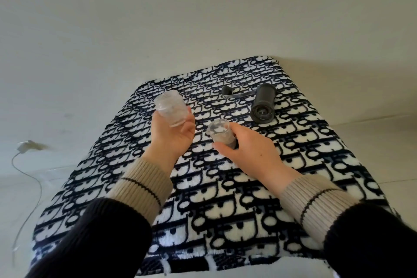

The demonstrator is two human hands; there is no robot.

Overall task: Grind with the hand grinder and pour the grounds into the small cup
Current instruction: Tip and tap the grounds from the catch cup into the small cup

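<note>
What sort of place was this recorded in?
Probably a home room, not a kitchen counter: a plush patterned blanket serves as the work surface, with plain pale walls and a white charger and cable beside it.

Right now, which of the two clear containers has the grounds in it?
The small cup gripped by the right hand: dark grounds fill its bottom. The wider clear jar held by the left hand looks empty.
</note>
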